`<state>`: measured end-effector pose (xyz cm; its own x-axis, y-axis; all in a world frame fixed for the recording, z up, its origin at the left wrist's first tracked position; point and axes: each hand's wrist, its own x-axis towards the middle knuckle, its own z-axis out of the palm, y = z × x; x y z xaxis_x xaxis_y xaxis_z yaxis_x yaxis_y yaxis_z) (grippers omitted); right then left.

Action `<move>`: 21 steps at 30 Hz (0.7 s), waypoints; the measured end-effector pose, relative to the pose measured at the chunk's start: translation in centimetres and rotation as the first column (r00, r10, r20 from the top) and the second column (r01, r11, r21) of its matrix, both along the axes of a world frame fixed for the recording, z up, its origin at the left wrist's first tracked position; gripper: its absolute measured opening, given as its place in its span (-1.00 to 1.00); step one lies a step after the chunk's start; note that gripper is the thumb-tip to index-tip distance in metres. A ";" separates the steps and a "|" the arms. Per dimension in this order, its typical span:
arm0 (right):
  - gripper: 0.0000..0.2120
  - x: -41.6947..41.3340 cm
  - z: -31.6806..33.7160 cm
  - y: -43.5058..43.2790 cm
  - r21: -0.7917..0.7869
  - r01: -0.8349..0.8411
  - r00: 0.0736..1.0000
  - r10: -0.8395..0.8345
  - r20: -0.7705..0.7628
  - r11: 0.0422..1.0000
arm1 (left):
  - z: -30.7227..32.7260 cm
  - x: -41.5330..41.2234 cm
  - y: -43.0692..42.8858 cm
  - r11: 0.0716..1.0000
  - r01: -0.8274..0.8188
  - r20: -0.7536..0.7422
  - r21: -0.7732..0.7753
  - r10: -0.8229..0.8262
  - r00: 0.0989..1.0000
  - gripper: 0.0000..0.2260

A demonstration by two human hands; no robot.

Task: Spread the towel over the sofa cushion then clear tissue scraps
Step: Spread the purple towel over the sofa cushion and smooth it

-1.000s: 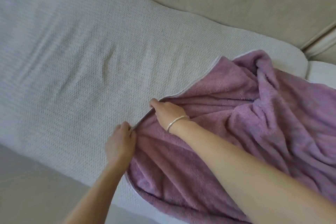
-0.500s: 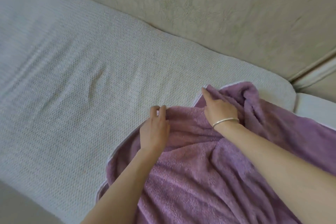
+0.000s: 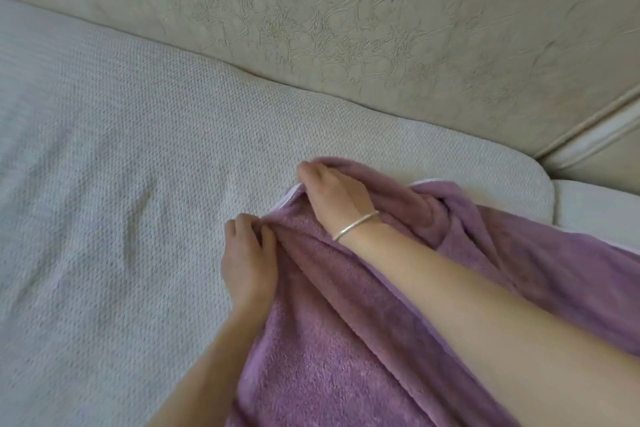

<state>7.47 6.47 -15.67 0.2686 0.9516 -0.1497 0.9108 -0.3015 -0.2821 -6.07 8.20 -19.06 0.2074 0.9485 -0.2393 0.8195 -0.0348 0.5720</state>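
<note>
Spreading step. Purple towel (image 3: 346, 357) lies bunched on the right part of the sofa cushion (image 3: 138, 184). Left hand (image 3: 247, 253) and right hand (image 3: 337, 196) both pinch its hem. Next, likely: draw hem leftward, flatten folds.

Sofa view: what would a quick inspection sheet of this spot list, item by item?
Surface: grey woven cushion, lightly creased.
Job's things: purple towel, bunched over the cushion's right end, not yet spread.
Clutter: nothing seen.
Hands: left hand and right hand both grip the towel's white-trimmed edge; bracelet on the right wrist.
Cables: nothing seen.
Surroundings: beige embossed backrest behind the cushion.
</note>
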 end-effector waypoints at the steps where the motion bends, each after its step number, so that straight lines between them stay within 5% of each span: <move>1: -0.73 -0.6 0.0 1.3 -0.080 -0.036 0.993 0.027 -0.111 0.996 | -0.1 -0.2 0.8 1.000 -0.013 -0.034 -0.028 0.012 0.999 -0.86; 4: -0.59 -1.1 -0.4 3.6 -0.165 -0.056 0.962 0.009 -0.274 0.985 | -0.3 0.1 2.3 0.998 0.032 -0.065 -0.061 -0.036 0.997 -0.82; 10: -0.61 3.1 -0.9 -0.2 -0.022 0.262 0.962 -0.260 0.078 0.965 | 0.1 3.7 4.1 0.992 0.098 0.000 0.083 -0.099 0.995 -0.74; 14: -0.65 7.0 -1.8 -3.4 -0.276 0.426 0.903 -0.421 0.083 0.861 | 0.3 7.1 5.6 0.956 0.242 -0.069 0.165 -0.234 0.970 -0.69; 21: -0.70 7.5 -1.2 -3.9 -0.402 0.334 0.935 -0.352 0.030 0.853 | -0.2 11.4 4.8 0.661 0.726 -0.267 0.191 -0.677 0.686 -0.74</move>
